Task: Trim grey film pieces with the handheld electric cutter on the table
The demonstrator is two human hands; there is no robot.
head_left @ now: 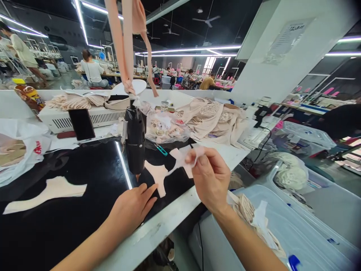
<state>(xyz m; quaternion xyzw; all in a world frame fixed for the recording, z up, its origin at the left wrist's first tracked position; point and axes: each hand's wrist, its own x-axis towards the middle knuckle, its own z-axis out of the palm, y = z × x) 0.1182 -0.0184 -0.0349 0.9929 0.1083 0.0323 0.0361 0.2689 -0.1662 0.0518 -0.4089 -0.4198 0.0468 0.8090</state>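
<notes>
My left hand [134, 205] lies on the black worktop with its fingers stretched out, the fingertips at a beige cut fabric piece [158, 175]. Between the thumb and fingers of my right hand [213, 175] is a thin, whitish, see-through piece of material [184, 156], lifted above the table. Part of it is hidden by the fingers. A black upright machine head [135, 139] stands just beyond my left hand, with peach fabric strips [128, 49] tied at its top. Another beige cut piece [52, 192] rests flat on the worktop to the left.
Behind the worktop [93, 165] are a phone [81, 124], teal thread snips [161, 149], a bag of scraps [166, 126] and a beige fabric heap [214, 116]. At right stand plastic bins [270, 188]. A white bag [25, 143] is at left. People sit at machines farther back.
</notes>
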